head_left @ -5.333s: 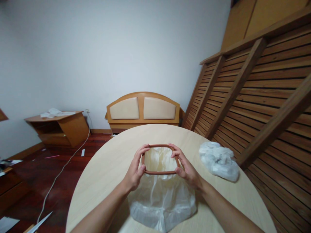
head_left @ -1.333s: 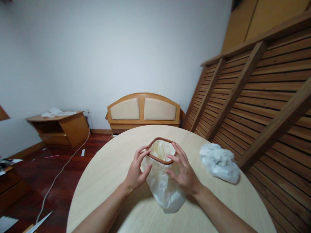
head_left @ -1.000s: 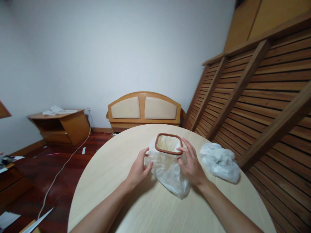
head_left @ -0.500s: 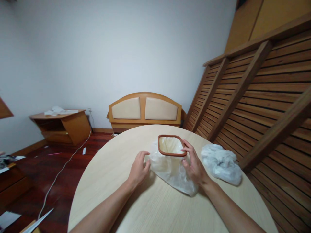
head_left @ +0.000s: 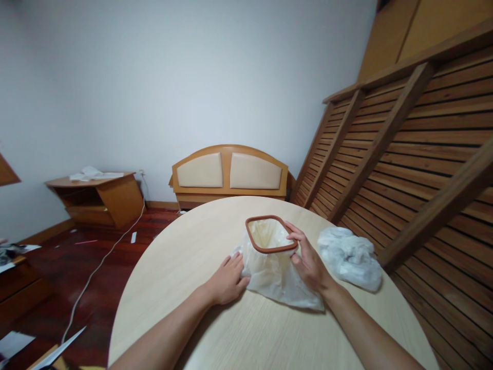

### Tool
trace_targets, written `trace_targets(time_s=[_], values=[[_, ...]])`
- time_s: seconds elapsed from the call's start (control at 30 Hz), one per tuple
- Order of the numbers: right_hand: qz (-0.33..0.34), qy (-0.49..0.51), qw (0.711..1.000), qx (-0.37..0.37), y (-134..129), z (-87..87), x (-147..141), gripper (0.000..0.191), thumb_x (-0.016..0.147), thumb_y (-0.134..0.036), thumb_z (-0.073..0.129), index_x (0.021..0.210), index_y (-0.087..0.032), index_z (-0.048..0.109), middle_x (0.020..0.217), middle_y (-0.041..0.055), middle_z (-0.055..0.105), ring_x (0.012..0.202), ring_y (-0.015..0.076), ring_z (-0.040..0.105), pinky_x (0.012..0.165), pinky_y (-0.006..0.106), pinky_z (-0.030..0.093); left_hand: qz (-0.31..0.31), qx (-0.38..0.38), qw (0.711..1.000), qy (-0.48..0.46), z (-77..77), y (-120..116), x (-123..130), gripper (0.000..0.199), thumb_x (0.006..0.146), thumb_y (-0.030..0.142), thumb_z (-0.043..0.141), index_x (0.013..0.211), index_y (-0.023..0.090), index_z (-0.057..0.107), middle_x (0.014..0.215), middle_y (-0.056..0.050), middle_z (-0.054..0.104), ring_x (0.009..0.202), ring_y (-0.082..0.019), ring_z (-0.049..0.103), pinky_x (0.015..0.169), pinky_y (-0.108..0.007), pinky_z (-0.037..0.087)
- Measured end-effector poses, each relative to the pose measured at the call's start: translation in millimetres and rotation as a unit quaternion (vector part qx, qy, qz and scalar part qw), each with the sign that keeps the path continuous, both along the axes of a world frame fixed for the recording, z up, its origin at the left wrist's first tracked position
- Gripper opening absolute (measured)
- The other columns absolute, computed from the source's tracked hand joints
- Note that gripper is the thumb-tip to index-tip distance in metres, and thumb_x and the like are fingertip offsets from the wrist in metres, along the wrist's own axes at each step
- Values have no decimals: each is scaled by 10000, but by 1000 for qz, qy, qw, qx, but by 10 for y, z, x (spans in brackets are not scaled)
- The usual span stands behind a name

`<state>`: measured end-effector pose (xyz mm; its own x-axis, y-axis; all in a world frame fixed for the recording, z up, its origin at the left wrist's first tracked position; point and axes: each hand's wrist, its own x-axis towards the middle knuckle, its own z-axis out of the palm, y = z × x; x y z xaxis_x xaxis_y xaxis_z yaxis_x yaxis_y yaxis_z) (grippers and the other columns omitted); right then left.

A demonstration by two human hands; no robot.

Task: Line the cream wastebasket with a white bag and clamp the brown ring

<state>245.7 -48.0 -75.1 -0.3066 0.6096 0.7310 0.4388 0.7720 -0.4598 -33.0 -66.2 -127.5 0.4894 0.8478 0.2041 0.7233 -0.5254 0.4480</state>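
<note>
A small bin with a brown rounded-square rim (head_left: 271, 250) stands on the round pale table (head_left: 173, 267), a whitish plastic bag (head_left: 269, 272) hanging loosely around its outside. Inside the rim a pale yellowish lining shows. My right hand (head_left: 310, 262) grips the rim's right side, fingers on top and thumb below. Against the bag's left side rests my left hand (head_left: 228, 280), its fingers extended and pressing on the plastic near the tabletop. The bag's lower edge spreads over the table toward me.
A crumpled heap of white plastic bags (head_left: 350, 257) lies at the table's right. Wooden slatted panels (head_left: 385, 169) lean beyond it. Behind the table stands a padded headboard (head_left: 231, 172); a low cabinet (head_left: 100, 200) and a white cable (head_left: 103, 264) are at left.
My left hand has moved down and slightly right onto the bag. The rim has turned and shifted slightly, with my right hand still on it. The bag's lower edge has moved right.
</note>
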Motion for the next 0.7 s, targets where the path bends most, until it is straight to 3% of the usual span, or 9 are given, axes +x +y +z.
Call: trace_targets(time_s=[0.13, 0.37, 0.57, 0.7], values=[[0, -2, 1000, 3, 6, -7, 4, 286, 924, -280, 472, 1207, -241, 454, 1584, 146, 382, 1483, 279, 353, 1172, 525, 353, 41, -19, 998, 48, 52, 7, -87, 504, 922, 363, 540, 1395, 189, 522, 1576, -172, 415, 1505, -340, 311, 1206, -595, 241], [-45, -8, 999, -6, 36, -14, 0, 283, 952, -294, 477, 1229, -239, 456, 1573, 143, 399, 1471, 262, 372, 1184, 512, 334, 128, 26, 990, 52, 264, 48, -222, 326, 884, 290, 530, 1165, 193, 663, 1344, -168, 649, 1269, -334, 587, 1121, -529, 375], [-89, 14, 996, -14, 77, -49, -19, 235, 970, -282, 497, 1199, -244, 470, 1560, 146, 407, 1466, 250, 380, 1193, 538, 317, 177, 34, 983, 39, 234, 65, -231, 499, 858, 332, 571, 1329, 169, 548, 1318, -214, 642, 1209, -365, 606, 1025, -503, 449], [-106, 17, 994, 8, 72, -19, -29, 202, 961, -277, 510, 1160, -249, 499, 1529, 139, 443, 1437, 260, 422, 1176, 543, 344, 154, 27, 987, 27, 221, 61, -183, 524, 858, 324, 582, 1357, 172, 536, 1297, -190, 666, 1202, -357, 610, 1031, -491, 452]])
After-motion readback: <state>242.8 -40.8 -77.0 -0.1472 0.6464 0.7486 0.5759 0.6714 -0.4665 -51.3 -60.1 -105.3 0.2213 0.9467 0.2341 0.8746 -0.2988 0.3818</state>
